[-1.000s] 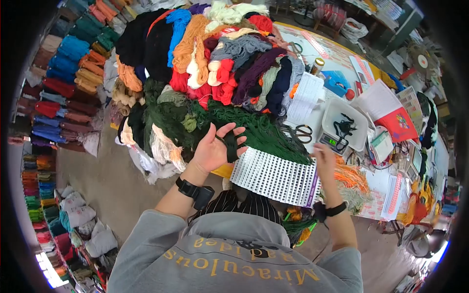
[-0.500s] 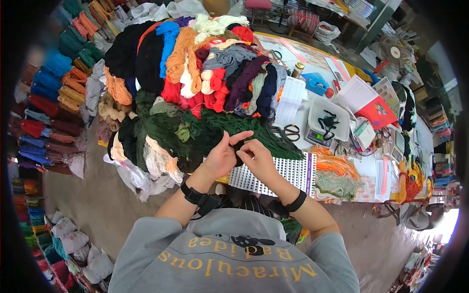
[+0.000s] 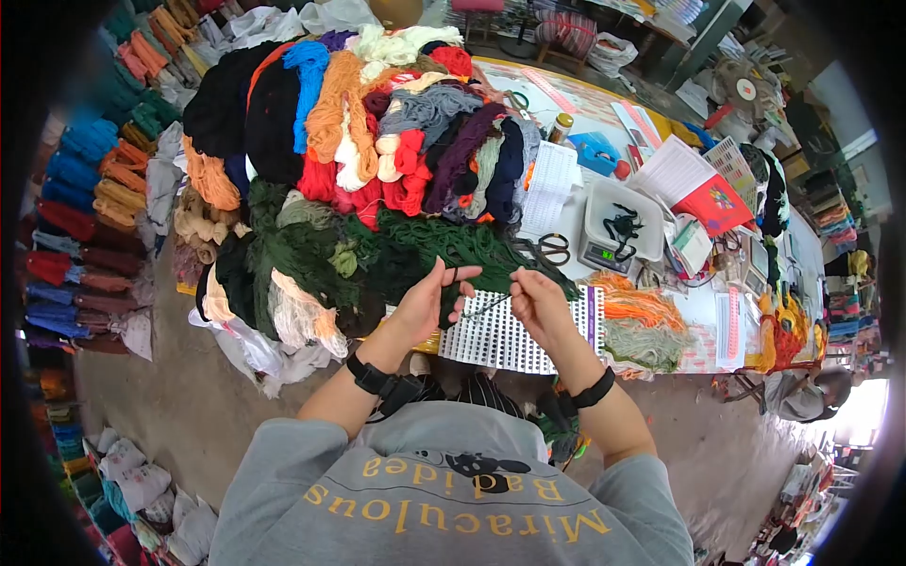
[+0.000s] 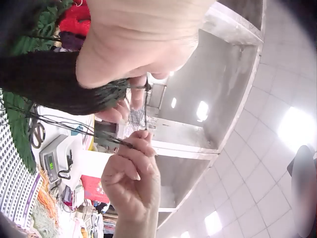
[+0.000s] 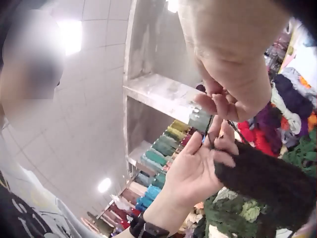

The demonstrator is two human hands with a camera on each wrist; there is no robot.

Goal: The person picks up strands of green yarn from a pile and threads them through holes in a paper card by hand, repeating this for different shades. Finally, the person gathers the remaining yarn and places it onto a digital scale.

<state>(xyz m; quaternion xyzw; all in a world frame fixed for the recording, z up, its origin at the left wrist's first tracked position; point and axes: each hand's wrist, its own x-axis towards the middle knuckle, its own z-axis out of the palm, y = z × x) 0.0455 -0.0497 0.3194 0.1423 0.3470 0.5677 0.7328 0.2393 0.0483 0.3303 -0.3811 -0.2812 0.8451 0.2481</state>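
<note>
My left hand [image 3: 422,304] grips a hank of very dark green, almost black yarn [image 4: 49,82]; its thick body hangs down past the palm. A few thin strands [image 4: 74,127] run from the left hand to my right hand [image 3: 542,300], whose thumb and fingers pinch them. In the right wrist view, yarn is looped round fingers of the left hand [image 5: 193,166]. Both hands are over the near table edge, above a white card with rows of dark marks [image 3: 500,332]. Behind them lies a heap of dark green yarn [image 3: 429,247].
Hanks of many colours, such as orange yarn [image 3: 332,108], pile up at the back left. To the right are black-handled scissors [image 3: 554,249], a scale [image 3: 598,257] with a clear plastic tub [image 3: 649,224], loose orange yarn [image 3: 628,304], and a red booklet [image 3: 713,206].
My right hand came from the right beside the scale to meet the left hand, then drew back slightly right with strands stretched between them. The left hand keeps hold of the yarn hank.
</note>
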